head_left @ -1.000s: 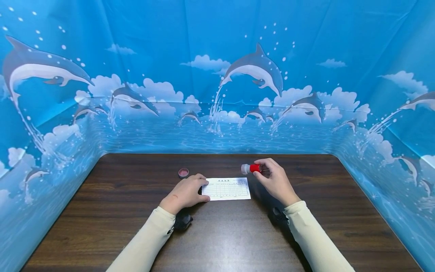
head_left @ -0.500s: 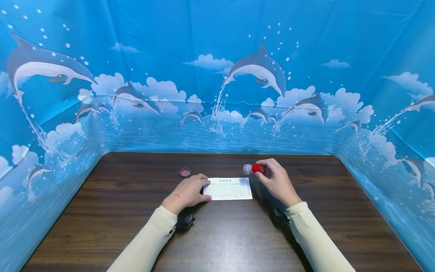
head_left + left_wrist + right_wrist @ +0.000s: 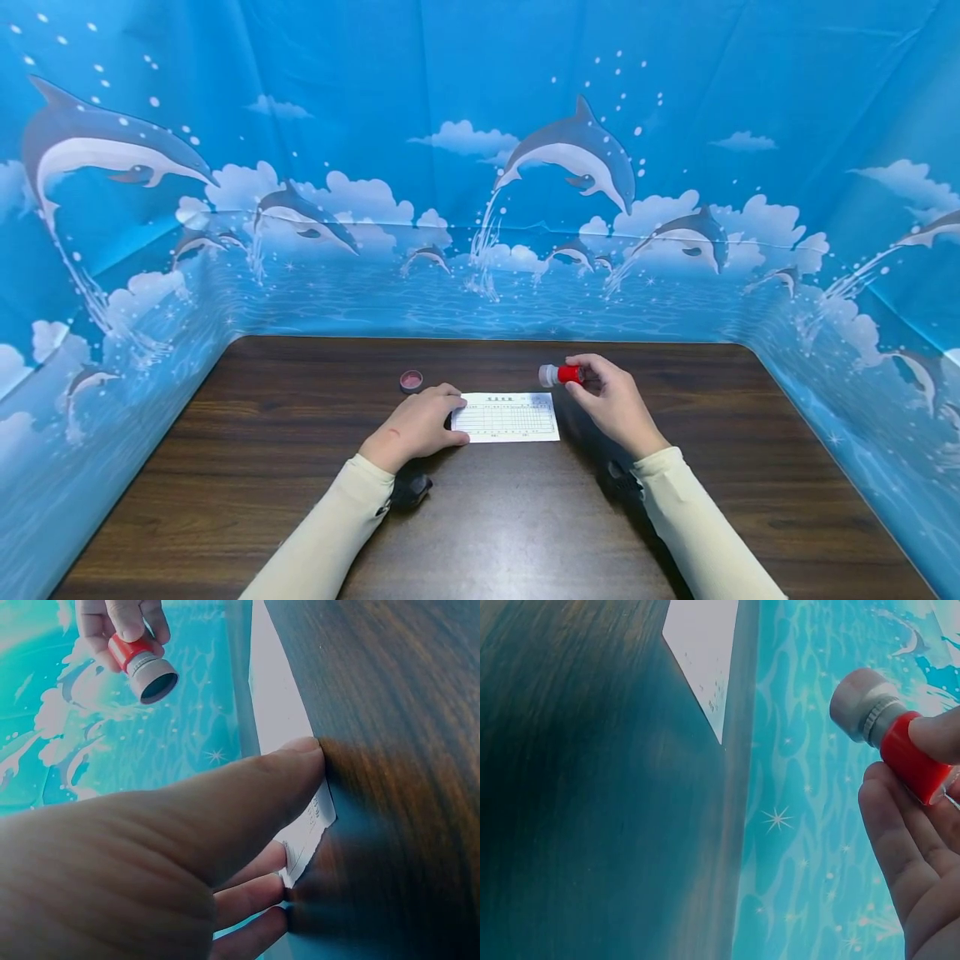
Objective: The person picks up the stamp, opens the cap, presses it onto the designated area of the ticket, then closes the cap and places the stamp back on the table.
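Note:
A printed paper slip with a ruled grid (image 3: 504, 418) lies on the dark wooden table. My left hand (image 3: 414, 427) rests on its left end, thumb on the near corner and fingertips at the far one. The left wrist view shows the straight thumb (image 3: 247, 795) pressing the edge. Above the table, past the slip's far right corner, my right hand (image 3: 613, 402) pinches a red stamp (image 3: 570, 374) between thumb and fingers. The stamp is tilted sideways, its clear end pointing left; its dark round face (image 3: 159, 688) shows in the left wrist view.
A small round cap (image 3: 411, 381) with a pinkish inside sits beyond the left hand. A blue dolphin-print curtain (image 3: 480, 300) encloses the table's back and sides. Dark wrist devices (image 3: 411, 490) show under both sleeves.
The whole head view has shifted slightly, moving the scene right. Both hands, the slip and the stamp keep nearly the same places relative to one another.

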Tool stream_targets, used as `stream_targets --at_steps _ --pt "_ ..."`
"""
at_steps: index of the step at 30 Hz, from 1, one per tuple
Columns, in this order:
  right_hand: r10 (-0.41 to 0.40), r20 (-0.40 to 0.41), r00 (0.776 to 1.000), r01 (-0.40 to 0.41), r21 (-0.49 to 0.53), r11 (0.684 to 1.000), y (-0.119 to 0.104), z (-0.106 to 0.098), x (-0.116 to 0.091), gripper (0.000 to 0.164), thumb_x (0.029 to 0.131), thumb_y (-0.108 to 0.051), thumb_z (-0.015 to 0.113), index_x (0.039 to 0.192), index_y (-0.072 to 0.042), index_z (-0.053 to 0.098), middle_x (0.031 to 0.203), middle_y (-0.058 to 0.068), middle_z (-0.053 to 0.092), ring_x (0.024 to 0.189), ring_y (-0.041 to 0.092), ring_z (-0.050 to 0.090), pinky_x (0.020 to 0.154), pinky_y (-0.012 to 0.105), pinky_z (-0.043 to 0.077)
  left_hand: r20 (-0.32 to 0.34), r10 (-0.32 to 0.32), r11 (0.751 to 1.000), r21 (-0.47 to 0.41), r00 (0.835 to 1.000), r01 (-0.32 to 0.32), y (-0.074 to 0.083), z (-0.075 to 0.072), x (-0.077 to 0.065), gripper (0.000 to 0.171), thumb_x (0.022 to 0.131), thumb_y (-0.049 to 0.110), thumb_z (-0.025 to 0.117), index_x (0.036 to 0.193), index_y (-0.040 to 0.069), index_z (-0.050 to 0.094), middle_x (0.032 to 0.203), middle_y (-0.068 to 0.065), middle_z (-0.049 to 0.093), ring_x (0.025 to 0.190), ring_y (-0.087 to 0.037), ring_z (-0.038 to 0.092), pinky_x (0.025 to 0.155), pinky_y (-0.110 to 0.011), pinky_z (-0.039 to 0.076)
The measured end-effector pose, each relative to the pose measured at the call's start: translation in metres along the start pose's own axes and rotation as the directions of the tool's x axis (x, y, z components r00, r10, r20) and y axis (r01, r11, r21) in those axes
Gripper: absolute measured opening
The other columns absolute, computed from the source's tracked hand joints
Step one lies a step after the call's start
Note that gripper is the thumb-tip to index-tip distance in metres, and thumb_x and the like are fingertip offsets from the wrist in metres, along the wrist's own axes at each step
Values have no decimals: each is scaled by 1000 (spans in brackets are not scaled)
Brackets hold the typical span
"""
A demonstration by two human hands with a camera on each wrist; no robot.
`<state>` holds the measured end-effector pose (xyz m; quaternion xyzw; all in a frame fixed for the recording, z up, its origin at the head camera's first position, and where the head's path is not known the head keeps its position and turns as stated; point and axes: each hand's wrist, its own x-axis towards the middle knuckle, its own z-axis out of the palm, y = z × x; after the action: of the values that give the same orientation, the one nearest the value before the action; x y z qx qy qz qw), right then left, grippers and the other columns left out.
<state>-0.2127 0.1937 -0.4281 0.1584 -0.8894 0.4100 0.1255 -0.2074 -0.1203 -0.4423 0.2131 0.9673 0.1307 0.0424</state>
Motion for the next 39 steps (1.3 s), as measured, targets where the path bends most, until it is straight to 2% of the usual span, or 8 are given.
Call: stream_targets --at_steps 7,14,23,39 --pt "4 -5 1000 -4 29 1000 -2 0 0 41 91 -5 80 129 -7 64 113 11 70 93 24 65 88 45 61 -6 -7 1000 -1 1000 7 0 1 1 60 87 41 84 136 8 69 140 -9 61 127 -28 60 105 -45 50" --pt "-17 1 1000 17 28 999 -6 -1 -1 36 92 -8 80 126 -9 68 109 8 70 88 21 65 83 40 61 -1 -20 1000 -2 1000 20 0 1 1 61 87 41 84 136 8 68 140 -9 61 127 -27 60 105 -45 50" --pt "-22 22 1000 21 23 1000 -13 -1 -2 41 93 -10 79 133 -9 69 121 9 71 99 24 65 88 45 61 2 -21 1000 -7 1000 21 0 0 1 61 88 41 84 136 8 68 140 -9 62 127 -27 60 105 -45 50" --pt "-32 52 998 31 10 999 -12 3 -3 42 92 -9 80 133 -11 69 120 8 70 101 23 66 89 43 61 -3 -4 1000 -15 1000 4 1 -1 0 61 87 40 84 136 7 68 141 -10 62 129 -28 59 106 -46 49"
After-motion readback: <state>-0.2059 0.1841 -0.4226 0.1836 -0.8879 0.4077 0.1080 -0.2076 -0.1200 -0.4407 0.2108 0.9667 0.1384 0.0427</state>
